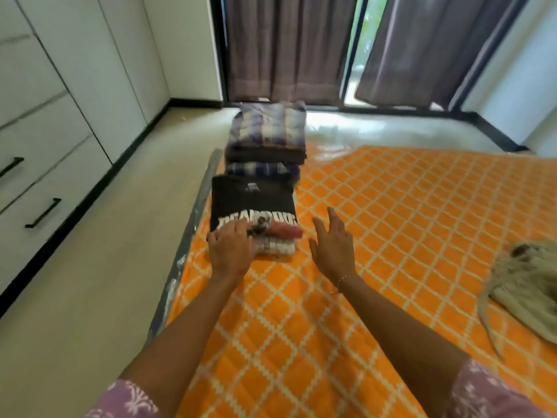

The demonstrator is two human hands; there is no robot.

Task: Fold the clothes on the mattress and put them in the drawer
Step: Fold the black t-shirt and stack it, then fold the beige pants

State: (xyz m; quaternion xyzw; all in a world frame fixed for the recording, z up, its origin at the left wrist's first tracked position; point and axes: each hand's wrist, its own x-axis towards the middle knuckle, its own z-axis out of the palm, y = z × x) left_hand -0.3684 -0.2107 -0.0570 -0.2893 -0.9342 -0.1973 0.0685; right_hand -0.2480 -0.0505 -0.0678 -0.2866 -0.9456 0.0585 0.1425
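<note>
On the orange patterned mattress (391, 236), a row of folded clothes runs along the left edge. Nearest me lies a small folded pile, pink and white (280, 239), partly under a folded black T-shirt with white lettering (251, 200). Behind it stands a taller stack of plaid and dark folded clothes (266, 137). My left hand (230, 251) rests flat on the front of the black T-shirt and the small pile, fingers straight. My right hand (333, 248) hovers open just right of the pile, touching nothing. An unfolded beige garment (524, 291) lies crumpled at the mattress's right edge.
White cabinet with drawers and black handles (43, 212) lines the left wall, all shut. A strip of pale floor (105, 251) runs between it and the mattress. Dark curtains (289, 46) hang over the far window.
</note>
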